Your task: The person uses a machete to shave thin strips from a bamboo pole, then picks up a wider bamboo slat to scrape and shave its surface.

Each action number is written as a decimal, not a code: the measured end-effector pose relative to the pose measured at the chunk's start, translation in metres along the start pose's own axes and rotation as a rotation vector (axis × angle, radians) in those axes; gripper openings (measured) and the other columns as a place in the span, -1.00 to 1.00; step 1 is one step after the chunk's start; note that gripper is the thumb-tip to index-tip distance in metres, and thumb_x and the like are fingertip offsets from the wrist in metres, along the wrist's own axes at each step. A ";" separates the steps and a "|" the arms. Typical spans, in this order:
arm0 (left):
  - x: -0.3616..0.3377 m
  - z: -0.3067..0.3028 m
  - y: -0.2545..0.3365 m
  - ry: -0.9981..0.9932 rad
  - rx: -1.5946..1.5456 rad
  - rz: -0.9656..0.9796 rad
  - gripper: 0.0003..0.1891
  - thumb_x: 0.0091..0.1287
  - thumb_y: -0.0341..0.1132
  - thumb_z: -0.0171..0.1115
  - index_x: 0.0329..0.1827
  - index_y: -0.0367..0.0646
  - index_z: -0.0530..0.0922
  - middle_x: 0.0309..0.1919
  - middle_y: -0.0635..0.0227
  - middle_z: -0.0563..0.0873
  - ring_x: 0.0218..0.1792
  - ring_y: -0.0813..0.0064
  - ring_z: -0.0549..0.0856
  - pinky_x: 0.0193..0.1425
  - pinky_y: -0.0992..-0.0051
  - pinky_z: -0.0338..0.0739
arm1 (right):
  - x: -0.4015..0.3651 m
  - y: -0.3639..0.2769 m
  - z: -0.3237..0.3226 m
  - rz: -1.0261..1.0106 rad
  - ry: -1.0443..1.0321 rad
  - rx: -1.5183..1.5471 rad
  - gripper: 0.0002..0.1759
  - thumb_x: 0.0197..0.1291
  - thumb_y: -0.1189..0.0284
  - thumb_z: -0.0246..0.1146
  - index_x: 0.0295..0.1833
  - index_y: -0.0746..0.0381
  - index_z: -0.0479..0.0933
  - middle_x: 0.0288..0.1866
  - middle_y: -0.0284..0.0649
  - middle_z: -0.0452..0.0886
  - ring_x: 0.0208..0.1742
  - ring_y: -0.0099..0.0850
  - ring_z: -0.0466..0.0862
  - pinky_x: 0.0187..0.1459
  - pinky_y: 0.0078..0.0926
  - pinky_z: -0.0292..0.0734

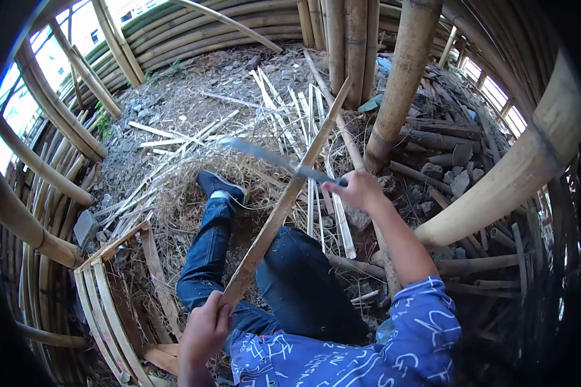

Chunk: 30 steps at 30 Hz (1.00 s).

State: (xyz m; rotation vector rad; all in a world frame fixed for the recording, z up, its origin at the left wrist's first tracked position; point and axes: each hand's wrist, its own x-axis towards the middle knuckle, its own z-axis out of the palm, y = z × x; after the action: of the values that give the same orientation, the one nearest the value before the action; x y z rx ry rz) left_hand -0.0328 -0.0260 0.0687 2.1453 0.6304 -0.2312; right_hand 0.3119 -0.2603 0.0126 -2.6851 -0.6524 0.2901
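Note:
My left hand (204, 327) is closed around the near end of a long split bamboo strip (265, 244). The strip slants up and away from me, passing over my bent knee and narrowing to a point at its far end. In my right hand (360, 192) is the dark handle of a long machete (257, 153), the fingers wrapped round it. Its grey blade reaches left across the strip, overlapping it near the middle, and is slightly blurred toward the tip. My shoe (218, 186) rests among pale shavings beyond the strip.
Thin split slats (308, 116) lie scattered over shavings ahead. A slatted wooden crate (100, 309) stands at the left. Thick bamboo poles (403, 77) rise ahead, and another leaning pole (497, 184) crosses the right side. Stones (459, 182) and stacked bamboo lie beyond my right arm.

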 end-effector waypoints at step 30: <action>0.000 -0.021 0.001 -0.008 0.068 0.013 -0.86 0.43 -0.36 0.08 -0.15 -0.28 0.43 -0.59 0.16 0.65 -0.54 0.27 0.68 -0.40 0.32 0.52 | 0.006 -0.009 0.014 -0.102 -0.035 -0.040 -0.01 0.04 -0.53 -0.02 -0.40 0.29 0.67 -0.29 0.09 0.70 -0.14 -0.04 0.74 0.02 -0.13 0.60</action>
State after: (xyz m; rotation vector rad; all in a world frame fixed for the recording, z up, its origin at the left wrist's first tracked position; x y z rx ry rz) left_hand -0.0337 -0.0096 0.0824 2.2121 0.6118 -0.2568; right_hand 0.3101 -0.2462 0.0027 -2.6786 -0.8105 0.3005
